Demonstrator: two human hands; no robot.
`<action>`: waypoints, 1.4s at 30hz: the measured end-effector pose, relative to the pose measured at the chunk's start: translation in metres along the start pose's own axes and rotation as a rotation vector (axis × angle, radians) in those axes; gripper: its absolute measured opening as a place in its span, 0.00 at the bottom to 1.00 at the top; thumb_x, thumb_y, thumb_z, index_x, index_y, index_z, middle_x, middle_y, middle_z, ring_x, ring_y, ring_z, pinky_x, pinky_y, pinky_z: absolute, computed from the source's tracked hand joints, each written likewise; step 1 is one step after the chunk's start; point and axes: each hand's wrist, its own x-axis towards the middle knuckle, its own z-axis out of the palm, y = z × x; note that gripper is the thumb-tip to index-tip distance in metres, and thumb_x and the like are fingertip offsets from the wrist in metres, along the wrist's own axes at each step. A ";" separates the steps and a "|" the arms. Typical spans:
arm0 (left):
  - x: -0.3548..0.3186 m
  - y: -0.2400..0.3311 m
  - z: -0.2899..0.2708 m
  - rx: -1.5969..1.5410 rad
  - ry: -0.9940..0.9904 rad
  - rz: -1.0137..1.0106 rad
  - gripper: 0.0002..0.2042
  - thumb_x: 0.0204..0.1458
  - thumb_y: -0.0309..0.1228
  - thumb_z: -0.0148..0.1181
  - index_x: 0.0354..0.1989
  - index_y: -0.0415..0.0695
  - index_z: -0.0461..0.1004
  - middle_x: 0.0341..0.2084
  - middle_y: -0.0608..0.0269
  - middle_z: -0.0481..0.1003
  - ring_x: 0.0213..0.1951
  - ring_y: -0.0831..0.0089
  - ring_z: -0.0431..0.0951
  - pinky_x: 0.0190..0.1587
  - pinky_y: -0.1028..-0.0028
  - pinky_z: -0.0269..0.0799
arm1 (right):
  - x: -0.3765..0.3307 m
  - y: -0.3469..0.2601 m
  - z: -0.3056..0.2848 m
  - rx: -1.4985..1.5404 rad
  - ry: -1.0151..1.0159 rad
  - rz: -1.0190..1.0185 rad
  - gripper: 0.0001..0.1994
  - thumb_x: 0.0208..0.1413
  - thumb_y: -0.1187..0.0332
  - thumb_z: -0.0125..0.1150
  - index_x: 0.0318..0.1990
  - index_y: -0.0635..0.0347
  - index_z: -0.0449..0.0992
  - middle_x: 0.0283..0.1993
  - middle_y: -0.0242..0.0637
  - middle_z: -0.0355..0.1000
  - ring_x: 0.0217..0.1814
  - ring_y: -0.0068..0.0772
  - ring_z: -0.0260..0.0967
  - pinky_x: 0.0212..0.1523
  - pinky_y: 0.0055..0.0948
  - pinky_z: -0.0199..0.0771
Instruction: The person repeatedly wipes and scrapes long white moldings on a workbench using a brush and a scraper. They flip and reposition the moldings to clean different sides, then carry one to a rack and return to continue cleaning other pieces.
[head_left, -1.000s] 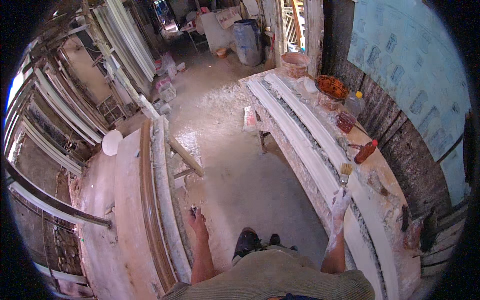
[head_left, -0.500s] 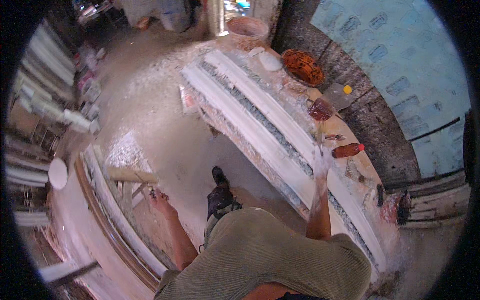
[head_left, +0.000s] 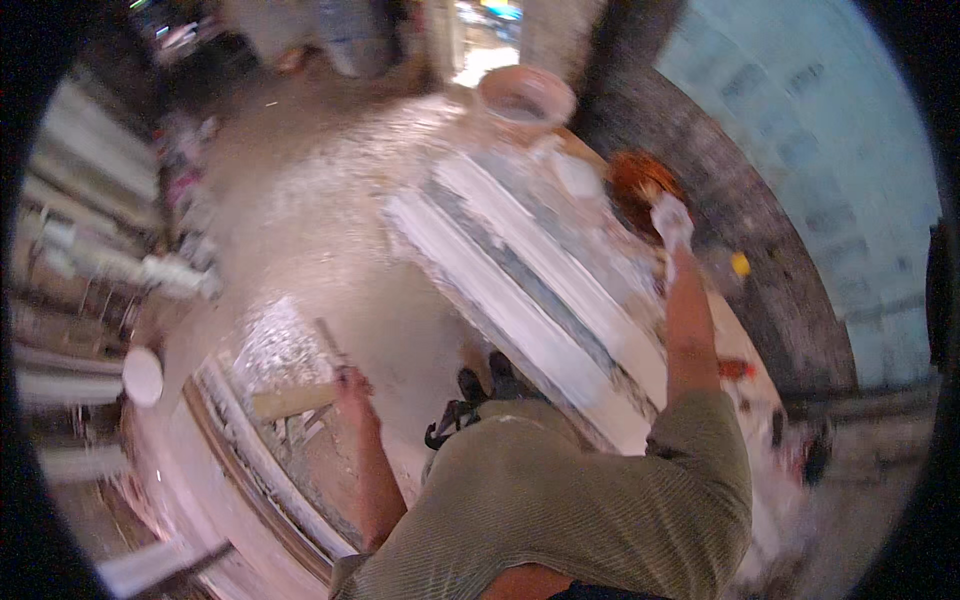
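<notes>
My left hand (head_left: 352,388) hangs at left, above the floor, closed around a thin dark stick-like tool (head_left: 330,343) that points away from me. Blur hides what kind of tool it is. My right hand (head_left: 672,218), coated in white, reaches to the orange-brown bowl (head_left: 628,208) at the bench's far right edge. Its fingers are over the bowl's rim, smeared by motion, and whether they hold anything is unclear. Alongside the right arm lie two long white moulded strips (head_left: 505,318) on the bench, with a dark grey gap between them.
A pale pink tub (head_left: 527,95) stands at the bench's far end. On the right edge are a yellow cap (head_left: 740,264) and a red-capped bottle (head_left: 737,369), partly behind my arm. Another pinkish bench (head_left: 190,480) with long mouldings runs along my left. A blue wall panel (head_left: 850,200) is at right.
My right hand has moved from above the white strips, forward to the orange-brown bowl. My left hand has shifted slightly right with its tool. The head view has turned a little.
</notes>
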 end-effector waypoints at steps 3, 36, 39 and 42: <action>-0.019 0.001 0.033 0.199 -0.269 -0.085 0.12 0.57 0.33 0.55 0.47 0.43 0.69 0.30 0.71 0.69 0.28 0.79 0.66 0.30 0.75 0.65 | 0.037 0.046 0.049 -0.223 -0.163 -0.031 0.11 0.54 0.70 0.46 0.37 0.60 0.77 0.34 0.40 0.76 0.37 0.37 0.74 0.41 0.37 0.76; -0.069 0.042 0.101 0.538 -0.555 -0.076 0.13 0.55 0.32 0.60 0.40 0.44 0.60 0.18 0.68 0.65 0.18 0.79 0.66 0.16 0.74 0.60 | 0.003 -0.002 0.044 -0.259 -0.054 0.155 0.05 0.52 0.67 0.54 0.28 0.53 0.74 0.29 0.32 0.75 0.27 0.32 0.75 0.24 0.32 0.74; -0.065 0.031 0.104 0.493 -0.539 -0.147 0.13 0.56 0.33 0.59 0.41 0.44 0.61 0.19 0.68 0.66 0.18 0.80 0.65 0.17 0.75 0.60 | 0.015 0.029 0.063 -0.410 -0.034 -0.050 0.05 0.53 0.68 0.53 0.30 0.55 0.74 0.29 0.33 0.75 0.27 0.33 0.75 0.26 0.32 0.75; -0.065 0.043 0.108 0.441 -0.588 -0.132 0.14 0.56 0.33 0.59 0.44 0.43 0.62 0.20 0.68 0.68 0.18 0.80 0.65 0.17 0.76 0.61 | 0.014 0.011 0.061 -0.293 -0.183 0.017 0.06 0.52 0.68 0.54 0.35 0.58 0.74 0.35 0.38 0.75 0.35 0.38 0.75 0.33 0.34 0.77</action>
